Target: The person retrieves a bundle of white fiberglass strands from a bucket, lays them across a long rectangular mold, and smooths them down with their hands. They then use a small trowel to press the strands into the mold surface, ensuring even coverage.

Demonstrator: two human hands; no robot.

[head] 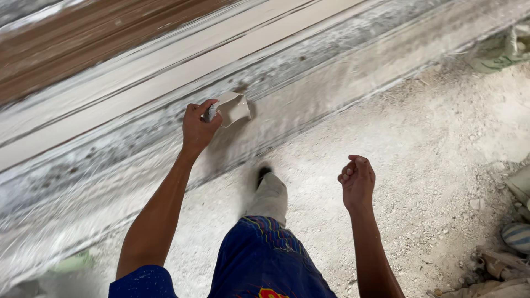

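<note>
A: Now, entry for this moment. Left hand (197, 128) is clamped on the handle of a small flat-bladed trowel (233, 108), fingers curled tight around the grip. Blade lies against the grey plastered wall (309, 105), just under the pale moulding band (165, 72) that runs slantwise across the view.

B: And the other hand?

A: Right hand (357, 179) hangs free over the dusty floor (430, 165), fingers loosely curled together, holding nothing, well apart from the wall.

B: Where does the blade sit relative to the gripping hand?

A: Directly to the right of the knuckles and slightly above, touching them at the handle end. Blade face looks tilted a little off the surface; the view is blurred, so I cannot tell the exact angle.

B: Judgement on doing the pass well?

A: Keep the blade at a shallow tilt, pressure even along its edge, and draw it parallel to the moulding so no ridges build up. A foot in a pale, dust-coated shoe (269, 193) stands close to the foot of the wall. Rubble (497, 265) lies at the floor's right edge.
</note>
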